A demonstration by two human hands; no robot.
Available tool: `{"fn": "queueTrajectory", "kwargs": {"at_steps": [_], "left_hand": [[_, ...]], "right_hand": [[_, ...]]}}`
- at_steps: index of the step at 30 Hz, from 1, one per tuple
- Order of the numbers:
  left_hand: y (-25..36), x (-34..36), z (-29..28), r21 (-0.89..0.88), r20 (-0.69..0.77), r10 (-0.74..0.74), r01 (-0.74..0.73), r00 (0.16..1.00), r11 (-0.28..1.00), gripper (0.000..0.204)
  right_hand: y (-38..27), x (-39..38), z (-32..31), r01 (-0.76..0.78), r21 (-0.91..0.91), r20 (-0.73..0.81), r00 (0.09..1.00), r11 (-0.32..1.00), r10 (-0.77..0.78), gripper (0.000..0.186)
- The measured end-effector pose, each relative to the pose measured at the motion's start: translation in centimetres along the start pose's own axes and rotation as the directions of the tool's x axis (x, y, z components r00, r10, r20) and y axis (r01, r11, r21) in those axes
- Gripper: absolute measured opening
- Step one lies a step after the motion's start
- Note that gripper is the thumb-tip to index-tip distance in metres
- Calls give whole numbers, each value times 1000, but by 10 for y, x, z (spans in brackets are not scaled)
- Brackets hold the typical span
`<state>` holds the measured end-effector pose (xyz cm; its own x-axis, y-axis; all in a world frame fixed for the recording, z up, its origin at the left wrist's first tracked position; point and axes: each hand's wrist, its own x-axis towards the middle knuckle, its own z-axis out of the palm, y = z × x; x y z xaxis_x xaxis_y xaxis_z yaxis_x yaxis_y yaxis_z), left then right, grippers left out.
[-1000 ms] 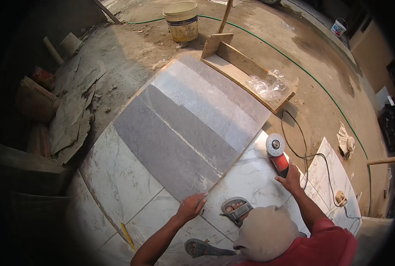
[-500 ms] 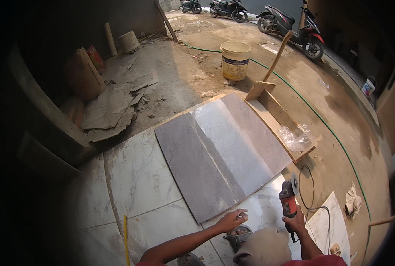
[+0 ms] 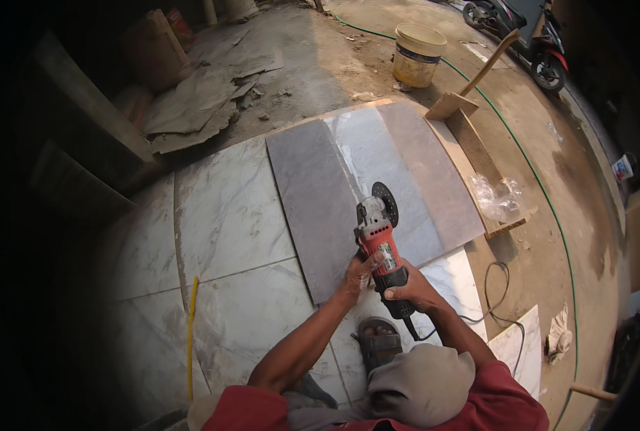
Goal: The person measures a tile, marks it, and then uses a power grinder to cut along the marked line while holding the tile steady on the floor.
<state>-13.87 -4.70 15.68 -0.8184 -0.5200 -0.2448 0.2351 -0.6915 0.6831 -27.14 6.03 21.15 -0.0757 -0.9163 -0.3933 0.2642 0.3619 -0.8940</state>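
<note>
A red and black angle grinder (image 3: 381, 248) is held in front of me in both hands. My left hand (image 3: 363, 273) wraps around the left side of its body, and my right hand (image 3: 413, 287) grips the black rear handle. Its dark round disc (image 3: 386, 204) is over the large grey tile (image 3: 309, 201); whether it touches I cannot tell. A pale dusty line runs along this tile. Beside the line lies a lighter bluish-grey band (image 3: 366, 136), then a brownish-grey one (image 3: 435, 165). White marbled floor tiles (image 3: 226, 208) lie beneath and to the left.
A wooden trough-like frame (image 3: 471, 154) with clear plastic (image 3: 499, 197) borders the tiles on the right. A power cord (image 3: 507, 287) loops there. Beyond are a green hose (image 3: 525, 151), a bucket (image 3: 419, 61) and a motorbike (image 3: 546, 54). A yellow strip (image 3: 191, 337) lies at left.
The angle grinder has moved leftward from my right side to above the grey tile. My left hand, empty before, has closed on its body. The view has tilted downward.
</note>
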Motion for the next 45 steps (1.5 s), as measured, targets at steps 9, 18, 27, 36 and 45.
{"fn": "queueTrajectory", "kwargs": {"at_steps": [9, 18, 27, 36, 45], "left_hand": [[28, 13, -11, 36, -7, 17, -17, 1000, 999, 93], [40, 21, 6, -158, -1, -68, 67, 998, 985, 85], [31, 28, -5, -218, -1, -19, 18, 1000, 976, 85], [39, 25, -13, -241, 6, 19, -17, 1000, 970, 79], [46, 29, -10, -266, -121, -4, -29, 993, 964, 73]], "right_hand": [[4, 35, 3, -121, 246, 148, 985, 962, 86, 63], [-2, 43, 6, -63, 350, 114, 993, 935, 24, 55], [4, 49, 9, -91, 283, 108, 992, 955, 63, 49], [-1, 53, 21, -39, 210, 94, 995, 977, 19, 46], [8, 67, 19, -32, 185, 106, 994, 982, 13, 42]]}}
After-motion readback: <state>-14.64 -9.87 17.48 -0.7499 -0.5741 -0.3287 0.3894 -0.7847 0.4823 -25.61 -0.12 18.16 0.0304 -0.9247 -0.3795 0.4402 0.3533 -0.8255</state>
